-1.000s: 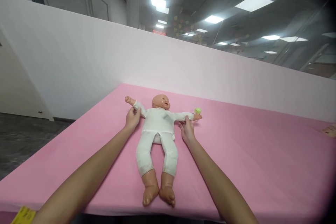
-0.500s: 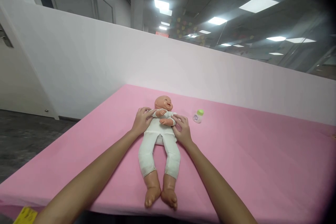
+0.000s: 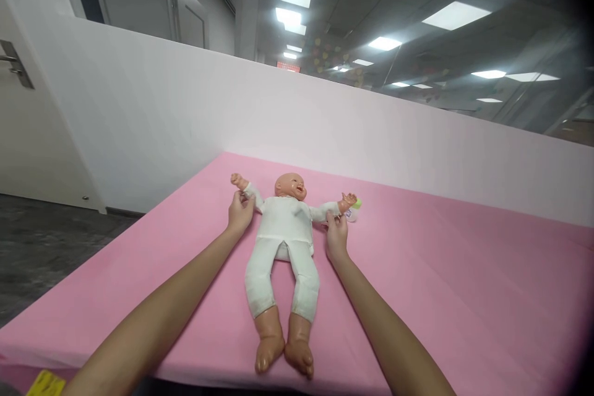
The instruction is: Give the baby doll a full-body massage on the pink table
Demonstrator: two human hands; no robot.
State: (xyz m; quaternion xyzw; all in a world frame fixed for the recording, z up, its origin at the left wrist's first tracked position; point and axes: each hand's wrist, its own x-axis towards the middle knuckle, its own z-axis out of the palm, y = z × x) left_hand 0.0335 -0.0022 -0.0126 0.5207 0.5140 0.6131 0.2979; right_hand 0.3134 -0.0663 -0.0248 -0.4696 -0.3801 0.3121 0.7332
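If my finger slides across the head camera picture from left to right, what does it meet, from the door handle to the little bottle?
Door handle → left grip → doll's head → right grip → little green-lidded bottle.

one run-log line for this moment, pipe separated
left hand: holding doll by one arm | right hand: holding its other arm | doll: on back, arms spread | bottle: partly hidden

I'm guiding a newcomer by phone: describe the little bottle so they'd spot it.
On the pink tabletop lies a doll in white. Partly hidden behind its hand, just beyond the person's right hand, is the bottle. Its yellow-green cap sets it apart from the doll.
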